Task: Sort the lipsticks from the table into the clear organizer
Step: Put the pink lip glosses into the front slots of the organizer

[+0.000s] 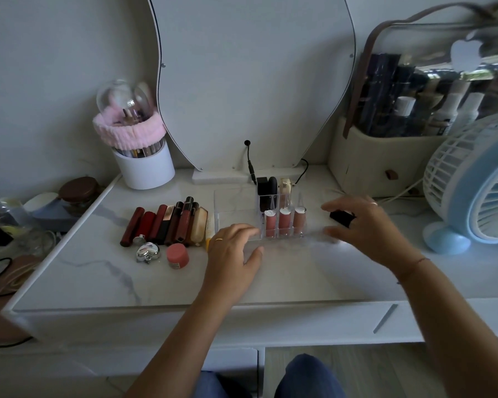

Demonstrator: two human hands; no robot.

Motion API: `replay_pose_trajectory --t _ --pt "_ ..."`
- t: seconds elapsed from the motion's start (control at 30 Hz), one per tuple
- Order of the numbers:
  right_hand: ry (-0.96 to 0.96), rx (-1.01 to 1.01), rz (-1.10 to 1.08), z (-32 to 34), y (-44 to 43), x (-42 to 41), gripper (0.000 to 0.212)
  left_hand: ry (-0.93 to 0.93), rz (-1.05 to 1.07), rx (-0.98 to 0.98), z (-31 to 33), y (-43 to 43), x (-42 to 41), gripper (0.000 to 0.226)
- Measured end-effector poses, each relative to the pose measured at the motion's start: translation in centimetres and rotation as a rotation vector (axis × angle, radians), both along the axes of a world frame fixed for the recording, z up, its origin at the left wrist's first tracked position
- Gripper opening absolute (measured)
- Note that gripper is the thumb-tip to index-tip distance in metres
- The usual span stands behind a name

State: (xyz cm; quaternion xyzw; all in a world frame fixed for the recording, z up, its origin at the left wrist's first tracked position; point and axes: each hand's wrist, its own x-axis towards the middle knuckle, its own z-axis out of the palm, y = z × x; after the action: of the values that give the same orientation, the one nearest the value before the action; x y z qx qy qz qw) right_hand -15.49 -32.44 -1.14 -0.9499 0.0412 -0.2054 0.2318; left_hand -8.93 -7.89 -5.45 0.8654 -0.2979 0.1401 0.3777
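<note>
The clear organizer [233,202] stands mid-table in front of the mirror. Three pink lip glosses [284,221] stand in its front row, and black lipsticks [266,188] and a cream one stand behind. My left hand [232,254] grips its front left wall, fingers over the rim and thumb in front. Right of the organizer, my right hand [368,225] holds a black lipstick [341,218] just above the table. A row of several red, brown and gold lipsticks [167,222] lies left of the organizer.
A silver heart-shaped case [147,252] and a pink round jar [178,255] lie in front of the row. A white brush holder [144,165] stands back left. A cream cosmetic case [385,156] and a blue fan [477,182] stand right. A cable [249,162] hangs behind the organizer.
</note>
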Motion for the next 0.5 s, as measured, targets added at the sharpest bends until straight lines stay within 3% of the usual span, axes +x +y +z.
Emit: replay_pose_trajectory --t 0.13,0.4,0.5 --pt "0.163 -0.112 -0.066 -0.5 -2.7 -1.9 0.038 0.002 0.005 0.001 0.0 0.0 0.0 0.028" --pt "0.213 -0.191 0.000 -1.0 -2.7 -1.7 0.030 0.014 0.005 0.003 0.1 0.0 -0.2 0.028" --pt "0.105 0.012 0.046 0.2 -1.6 -1.3 0.026 0.018 0.002 0.004 0.1 0.0 -0.1 0.028"
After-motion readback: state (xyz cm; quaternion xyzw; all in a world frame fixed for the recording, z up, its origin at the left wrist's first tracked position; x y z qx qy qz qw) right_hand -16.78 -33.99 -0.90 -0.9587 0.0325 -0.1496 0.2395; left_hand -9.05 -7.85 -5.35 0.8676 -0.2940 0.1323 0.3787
